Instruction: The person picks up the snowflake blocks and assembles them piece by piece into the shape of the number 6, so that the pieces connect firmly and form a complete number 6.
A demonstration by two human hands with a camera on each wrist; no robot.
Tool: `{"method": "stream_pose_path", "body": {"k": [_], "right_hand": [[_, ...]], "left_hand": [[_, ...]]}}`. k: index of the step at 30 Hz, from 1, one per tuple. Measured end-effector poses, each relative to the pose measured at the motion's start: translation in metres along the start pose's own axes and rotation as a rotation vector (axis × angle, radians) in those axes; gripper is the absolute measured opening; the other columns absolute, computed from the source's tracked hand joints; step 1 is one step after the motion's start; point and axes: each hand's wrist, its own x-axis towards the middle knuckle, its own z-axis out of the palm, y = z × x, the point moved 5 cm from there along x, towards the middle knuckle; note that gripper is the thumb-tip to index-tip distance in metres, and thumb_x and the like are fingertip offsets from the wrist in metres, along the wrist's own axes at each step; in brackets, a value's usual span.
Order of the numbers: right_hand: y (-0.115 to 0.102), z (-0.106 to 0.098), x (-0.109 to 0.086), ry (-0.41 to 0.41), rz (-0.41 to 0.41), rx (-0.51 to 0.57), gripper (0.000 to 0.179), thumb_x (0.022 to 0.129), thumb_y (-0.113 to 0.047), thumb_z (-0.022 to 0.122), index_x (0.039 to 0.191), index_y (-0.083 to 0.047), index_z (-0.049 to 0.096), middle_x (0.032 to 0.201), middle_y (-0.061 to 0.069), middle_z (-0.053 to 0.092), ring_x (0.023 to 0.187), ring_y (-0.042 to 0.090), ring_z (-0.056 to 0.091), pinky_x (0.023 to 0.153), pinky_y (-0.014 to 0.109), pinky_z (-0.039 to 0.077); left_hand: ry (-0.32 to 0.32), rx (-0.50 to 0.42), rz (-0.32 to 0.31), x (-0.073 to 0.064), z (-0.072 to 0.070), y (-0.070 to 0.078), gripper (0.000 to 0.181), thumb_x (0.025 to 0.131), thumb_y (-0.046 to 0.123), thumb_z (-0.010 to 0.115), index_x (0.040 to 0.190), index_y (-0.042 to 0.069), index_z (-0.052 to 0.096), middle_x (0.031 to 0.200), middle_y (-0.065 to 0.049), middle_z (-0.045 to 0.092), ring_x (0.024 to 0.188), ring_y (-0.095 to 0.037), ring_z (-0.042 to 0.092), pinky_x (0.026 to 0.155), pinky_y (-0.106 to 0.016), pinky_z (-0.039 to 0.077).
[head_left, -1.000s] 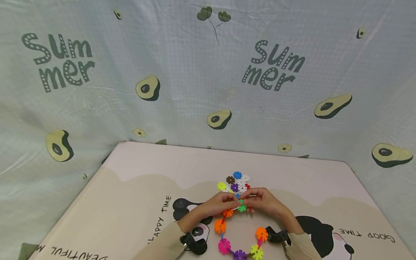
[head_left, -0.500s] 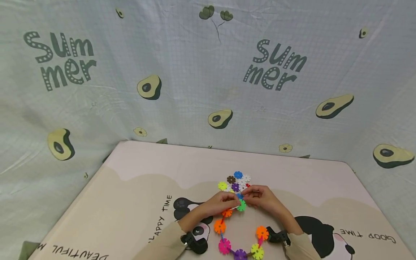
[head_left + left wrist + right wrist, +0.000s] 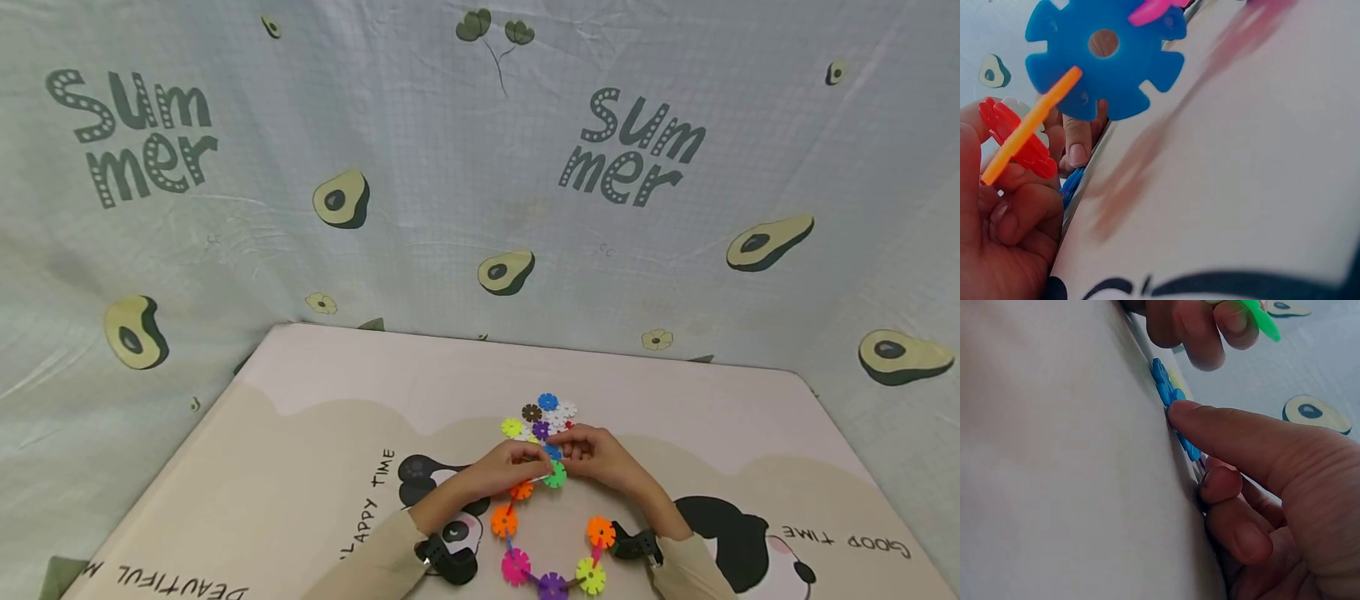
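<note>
My left hand (image 3: 506, 468) pinches the upper end of a chain of slotted plastic snowflake discs, by a white disc next to a green disc (image 3: 555, 474). In the left wrist view, chain pieces include a large blue disc (image 3: 1069, 44), an orange disc (image 3: 1029, 128) seen edge-on and a red disc (image 3: 1007, 122). My right hand (image 3: 600, 457) is at a loose blue disc (image 3: 1163, 381) low by the table, its thumb on the disc and its index finger on the far side. Part of the blue disc is hidden by the fingers.
Beyond the hands lies a small pile of loose discs, among them a purple disc (image 3: 541, 431), a brown disc (image 3: 532, 412) and a yellow disc (image 3: 512, 427). The chain curves toward me, ending at an orange disc (image 3: 601, 532) by the right wrist. A printed cloth covers the table (image 3: 300, 467).
My right hand has left the green disc and moved slightly away to the loose blue disc. The left hand keeps its pinch on the chain, nearly still.
</note>
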Motion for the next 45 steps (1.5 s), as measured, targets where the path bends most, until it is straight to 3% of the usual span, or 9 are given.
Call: {"method": "stream_pose_path", "body": {"k": [6, 12, 20, 27, 34, 38, 45], "right_hand": [[0.0, 0.0, 0.001, 0.002, -0.007, 0.022, 0.027, 0.085, 0.002, 0.071, 0.11, 0.009, 0.063, 0.082, 0.016, 0.055, 0.065, 0.006, 0.044, 0.056, 0.019, 0.04], [0.004, -0.002, -0.001, 0.017, 0.021, 0.068, 0.017, 0.085, 0.002, 0.07, 0.099, 0.007, 0.062, 0.078, 0.005, 0.058, 0.064, 0.004, 0.049, 0.057, 0.019, 0.043], [0.009, -0.004, -0.005, 0.013, 0.141, 0.17, 0.019, 0.089, -0.004, 0.069, 0.101, 0.008, 0.059, 0.079, 0.002, 0.063, 0.06, 0.007, 0.054, 0.053, 0.021, 0.046], [0.013, -0.008, -0.01, 0.039, 0.242, 0.236, 0.026, 0.089, -0.012, 0.071, 0.105, 0.005, 0.06, 0.082, 0.003, 0.065, 0.064, 0.011, 0.058, 0.057, 0.024, 0.049], [0.012, -0.014, -0.014, 0.018, 0.161, 0.316, 0.007, 0.091, -0.004, 0.066, 0.097, -0.003, 0.061, 0.081, -0.002, 0.066, 0.062, 0.007, 0.055, 0.058, 0.02, 0.048], [0.011, -0.014, -0.014, -0.025, 0.107, 0.372, 0.006, 0.091, -0.001, 0.065, 0.095, -0.006, 0.062, 0.081, -0.004, 0.065, 0.063, 0.006, 0.053, 0.059, 0.019, 0.047], [0.005, -0.013, -0.014, -0.05, 0.024, 0.375, 0.004, 0.09, 0.003, 0.064, 0.093, 0.001, 0.062, 0.086, -0.003, 0.063, 0.066, 0.007, 0.054, 0.061, 0.02, 0.05]], "left_hand": [[0.046, 0.028, 0.016, -0.001, -0.002, 0.001, 0.023, 0.098, 0.016, 0.055, 0.099, -0.005, 0.066, 0.093, 0.0, 0.061, 0.079, -0.004, 0.05, 0.073, -0.018, 0.042], [0.037, 0.024, 0.02, 0.001, -0.002, -0.001, 0.022, 0.098, 0.015, 0.055, 0.096, -0.005, 0.066, 0.082, 0.003, 0.057, 0.073, -0.003, 0.048, 0.069, -0.018, 0.039], [0.054, 0.022, 0.023, 0.001, -0.003, -0.003, 0.024, 0.099, 0.015, 0.055, 0.098, -0.005, 0.067, 0.08, 0.004, 0.056, 0.071, -0.003, 0.046, 0.067, -0.017, 0.039], [0.129, 0.021, 0.002, 0.001, -0.005, -0.002, 0.025, 0.099, 0.016, 0.054, 0.097, -0.006, 0.067, 0.073, 0.007, 0.05, 0.067, -0.003, 0.043, 0.062, -0.017, 0.035], [0.183, -0.007, -0.019, -0.002, -0.007, 0.006, 0.025, 0.098, 0.01, 0.053, 0.099, -0.01, 0.066, 0.079, -0.002, 0.057, 0.07, -0.006, 0.045, 0.064, -0.017, 0.038], [0.198, -0.009, -0.029, -0.002, -0.006, 0.005, 0.025, 0.099, 0.012, 0.052, 0.1, -0.009, 0.067, 0.085, -0.008, 0.061, 0.071, -0.006, 0.046, 0.065, -0.017, 0.038], [0.183, -0.011, -0.046, -0.001, -0.006, -0.002, 0.025, 0.099, 0.017, 0.053, 0.101, -0.004, 0.067, 0.081, 0.002, 0.055, 0.073, -0.008, 0.046, 0.066, -0.019, 0.039]]}}
